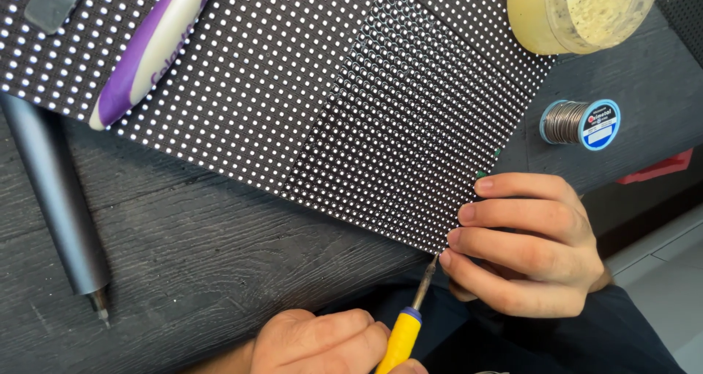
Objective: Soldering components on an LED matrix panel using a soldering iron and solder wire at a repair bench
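A black LED dot-matrix panel (307,88) lies on a dark wooden table (183,271). My right hand (531,242) grips the panel's near corner, fingertips curled on its edge and thumb underneath. My left hand (322,345), at the bottom edge, is closed around the yellow handle of a soldering iron (406,323). The iron's thin metal tip touches the panel corner just below my right fingertips.
A jar of yellowish paste (578,8) stands on the panel's far right corner. A solder spool (582,123) lies to the right on the table. A purple-and-white handle (154,44) and a grey object (55,0) rest on the panel. A grey pen-shaped tool (55,191) lies at left.
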